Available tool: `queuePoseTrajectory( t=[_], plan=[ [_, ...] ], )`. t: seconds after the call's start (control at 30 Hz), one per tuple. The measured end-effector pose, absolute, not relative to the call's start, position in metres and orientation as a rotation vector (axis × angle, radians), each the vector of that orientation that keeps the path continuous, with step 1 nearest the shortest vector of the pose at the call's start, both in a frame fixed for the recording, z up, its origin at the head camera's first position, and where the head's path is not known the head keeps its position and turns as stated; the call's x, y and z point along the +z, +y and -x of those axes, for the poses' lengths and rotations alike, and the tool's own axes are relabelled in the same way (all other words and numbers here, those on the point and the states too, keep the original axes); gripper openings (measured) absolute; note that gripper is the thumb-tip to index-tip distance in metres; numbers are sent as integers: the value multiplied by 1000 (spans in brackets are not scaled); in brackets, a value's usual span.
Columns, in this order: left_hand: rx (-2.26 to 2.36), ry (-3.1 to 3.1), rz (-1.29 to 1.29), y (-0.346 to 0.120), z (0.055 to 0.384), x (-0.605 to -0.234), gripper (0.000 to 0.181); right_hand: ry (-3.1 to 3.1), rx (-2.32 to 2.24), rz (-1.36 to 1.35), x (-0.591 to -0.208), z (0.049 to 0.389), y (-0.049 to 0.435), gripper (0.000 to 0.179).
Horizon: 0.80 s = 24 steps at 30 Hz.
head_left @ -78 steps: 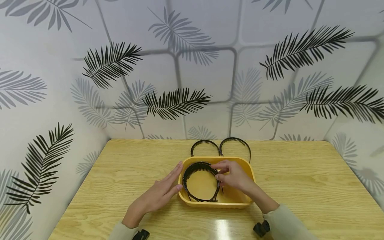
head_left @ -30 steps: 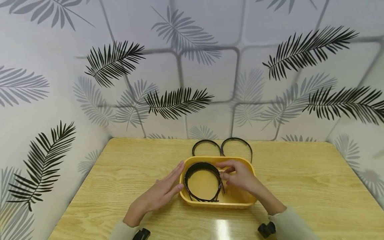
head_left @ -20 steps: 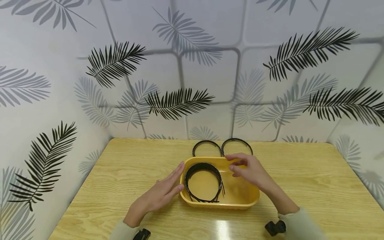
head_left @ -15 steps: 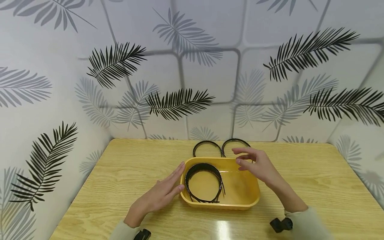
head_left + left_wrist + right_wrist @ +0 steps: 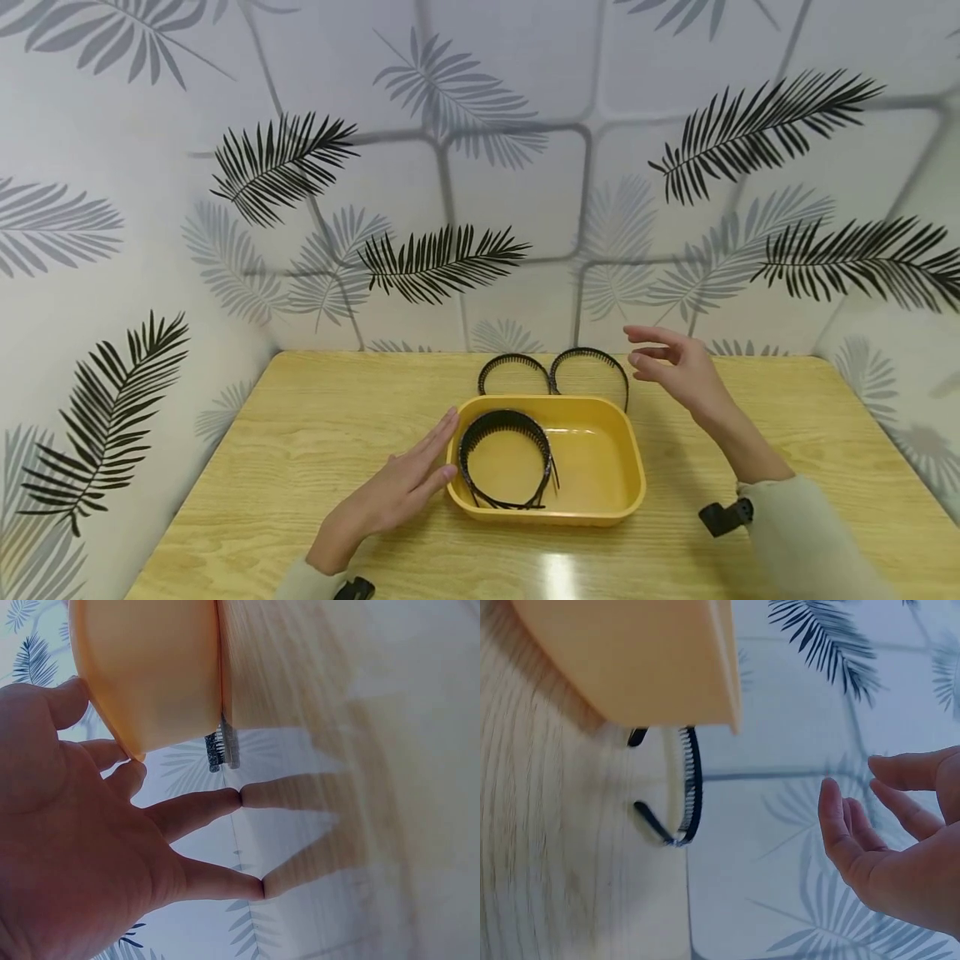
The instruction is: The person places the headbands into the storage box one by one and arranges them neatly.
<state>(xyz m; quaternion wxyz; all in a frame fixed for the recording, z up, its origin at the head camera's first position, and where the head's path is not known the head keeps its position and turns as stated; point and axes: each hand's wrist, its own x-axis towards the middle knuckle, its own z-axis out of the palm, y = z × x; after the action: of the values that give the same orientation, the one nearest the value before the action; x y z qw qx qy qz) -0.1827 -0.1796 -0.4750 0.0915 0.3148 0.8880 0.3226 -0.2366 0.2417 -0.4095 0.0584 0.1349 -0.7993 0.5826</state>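
Note:
A yellow plastic bin sits on the table, with several black toothed headbands nested in its left half. Along the bin's left side rests my left hand, thumb and fingertips at the rim; in the left wrist view two of its fingertips reach the tabletop. My right hand is raised beyond the bin's far right corner, fingers loosely bent with nothing between them. Behind the bin stand two more black headbands, a left one and a right one; the right wrist view shows a headband past the bin's end.
The light wood table meets a leaf-patterned wall close behind the two headbands. Another patterned wall rises at the left. Bare table surface shows on both sides of the bin.
My right hand has left the headbands in the bin, its fingers parted, and risen up and to the right, past the far rim. My left hand has stayed at the bin's left side.

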Motion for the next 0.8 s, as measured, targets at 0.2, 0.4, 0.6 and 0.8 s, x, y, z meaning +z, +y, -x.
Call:
queuePoseTrajectory(
  t=[0.2,0.4,0.6,0.8],
  plan=[
    [972,2623,-932,-179,182,-476,67,-2452,1740,-333,-421,252,252,47],
    [967,2628,-931,-179,183,-476,67,-2549,1686,-298,-440,270,254,49],
    [975,2622,-949,-179,183,-475,67,-2583,1673,-302,-456,284,256,49],
    [972,2624,-956,-181,183,-474,67,-2597,1688,-290,-474,294,258,50]
  ],
)
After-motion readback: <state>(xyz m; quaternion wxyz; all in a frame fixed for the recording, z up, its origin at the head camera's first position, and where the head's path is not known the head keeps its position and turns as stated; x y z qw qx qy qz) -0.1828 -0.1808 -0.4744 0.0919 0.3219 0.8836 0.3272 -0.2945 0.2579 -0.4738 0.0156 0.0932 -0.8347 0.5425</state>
